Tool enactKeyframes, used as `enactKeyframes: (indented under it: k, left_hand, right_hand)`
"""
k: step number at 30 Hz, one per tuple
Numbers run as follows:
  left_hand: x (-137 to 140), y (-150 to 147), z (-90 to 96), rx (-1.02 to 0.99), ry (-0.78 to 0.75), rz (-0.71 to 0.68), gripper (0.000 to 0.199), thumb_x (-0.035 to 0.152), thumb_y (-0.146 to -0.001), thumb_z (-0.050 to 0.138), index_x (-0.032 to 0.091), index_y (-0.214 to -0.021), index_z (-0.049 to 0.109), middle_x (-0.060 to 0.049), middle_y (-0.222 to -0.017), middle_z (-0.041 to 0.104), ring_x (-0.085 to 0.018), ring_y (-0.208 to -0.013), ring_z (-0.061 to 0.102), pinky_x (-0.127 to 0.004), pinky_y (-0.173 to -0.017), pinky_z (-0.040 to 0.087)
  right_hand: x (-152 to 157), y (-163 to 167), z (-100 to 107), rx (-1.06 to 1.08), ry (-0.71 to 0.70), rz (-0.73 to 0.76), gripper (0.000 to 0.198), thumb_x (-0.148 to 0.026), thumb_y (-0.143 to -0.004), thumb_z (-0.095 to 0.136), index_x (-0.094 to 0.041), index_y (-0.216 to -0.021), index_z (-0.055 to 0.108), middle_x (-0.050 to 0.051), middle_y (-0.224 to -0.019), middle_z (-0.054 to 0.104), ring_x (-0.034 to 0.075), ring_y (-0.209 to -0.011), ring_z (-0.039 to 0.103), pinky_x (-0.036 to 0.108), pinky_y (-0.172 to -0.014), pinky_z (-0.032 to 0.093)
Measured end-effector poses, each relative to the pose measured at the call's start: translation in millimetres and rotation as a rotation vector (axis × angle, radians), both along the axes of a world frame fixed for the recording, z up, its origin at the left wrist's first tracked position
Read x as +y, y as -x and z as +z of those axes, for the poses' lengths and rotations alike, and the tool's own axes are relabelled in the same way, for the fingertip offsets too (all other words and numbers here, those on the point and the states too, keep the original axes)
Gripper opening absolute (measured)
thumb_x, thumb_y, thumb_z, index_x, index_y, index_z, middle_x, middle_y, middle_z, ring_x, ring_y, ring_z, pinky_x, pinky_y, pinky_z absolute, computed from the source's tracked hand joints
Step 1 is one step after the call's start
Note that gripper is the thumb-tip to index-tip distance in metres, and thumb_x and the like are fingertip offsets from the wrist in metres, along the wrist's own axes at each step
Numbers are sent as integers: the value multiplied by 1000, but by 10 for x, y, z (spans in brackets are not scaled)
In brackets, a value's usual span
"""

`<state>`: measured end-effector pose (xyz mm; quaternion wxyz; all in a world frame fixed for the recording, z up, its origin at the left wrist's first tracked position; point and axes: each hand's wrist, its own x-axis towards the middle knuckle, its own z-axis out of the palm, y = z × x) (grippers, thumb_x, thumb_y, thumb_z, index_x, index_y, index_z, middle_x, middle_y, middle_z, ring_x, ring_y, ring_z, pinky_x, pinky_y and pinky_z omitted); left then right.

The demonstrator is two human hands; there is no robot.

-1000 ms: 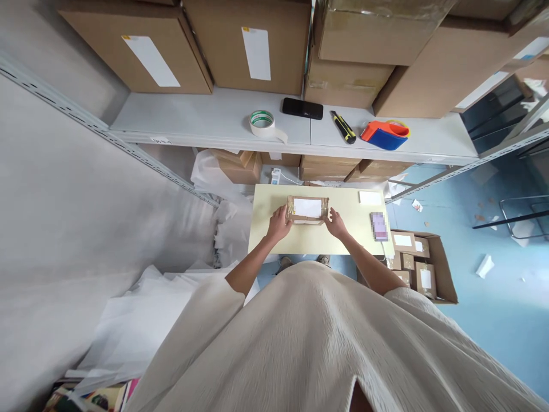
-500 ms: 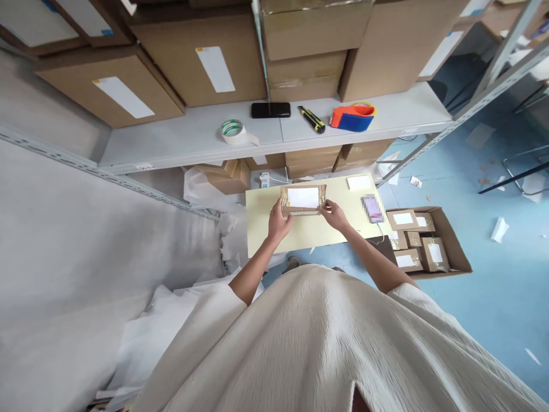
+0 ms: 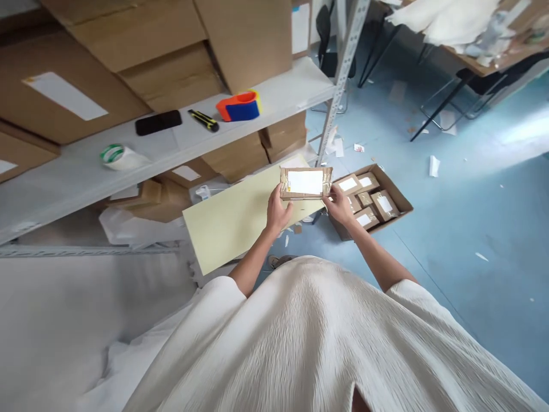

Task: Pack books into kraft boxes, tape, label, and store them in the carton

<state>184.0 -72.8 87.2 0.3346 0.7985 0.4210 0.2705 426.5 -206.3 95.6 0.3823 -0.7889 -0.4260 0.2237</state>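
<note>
A small cardboard box (image 3: 305, 182) with a white label on top and shiny clear tape at both ends is held between my two hands. My left hand (image 3: 278, 210) grips its left end, thumb at the near edge. At the right end, my right hand (image 3: 338, 204) is closed on the box in the same way. The box hangs over the right end of a pale yellow tabletop (image 3: 227, 223). Just to the right, on the floor, stands an open carton (image 3: 392, 194) with several small labelled boxes in it.
On the grey shelf (image 3: 171, 154) lie a tape roll (image 3: 118, 155), a black phone (image 3: 158, 122), a utility knife (image 3: 203, 120) and an orange-blue tape dispenser (image 3: 239, 107). Large cardboard boxes (image 3: 253, 40) stand behind them. A metal shelf post (image 3: 341, 80) rises beyond the tabletop. Paper scraps dot the blue floor (image 3: 463, 189).
My view and body have turned to the right. The box, still in both hands, has moved from above the tabletop's middle to its right end, close to the open carton.
</note>
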Motion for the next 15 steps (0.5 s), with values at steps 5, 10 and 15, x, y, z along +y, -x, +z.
enactKeyframes:
  k: [5,10,15]
  left_hand:
    - [-517,-831,-95,-13,51,-134,86,22,-99,68,24,-179,37,-14,-179,51,-34,-168,47,-49,-139,42]
    - [-900,-1366,-158,-4,162,-265,85,24,-98,70,27,-178,42,-12,-180,51,-34,-169,45,-50,-140,41]
    - [-1038,-1736,-256,43,273,-375,85,22,-94,72,26,-176,47,-12,-179,52,-34,-169,46,-50,-142,38]
  right_hand:
    - [-768,-660,-87,25,10,-130,63,-54,-100,62,-19,-153,66,18,-145,72,34,-126,71,45,-104,62]
    - [-1359,-987,-268,69,20,-294,67,-57,-95,70,-23,-152,67,17,-141,75,36,-122,72,50,-101,64]
    - [-1706,-1096,-452,139,53,-414,57,-57,-90,70,-24,-135,73,14,-133,80,35,-114,75,53,-105,64]
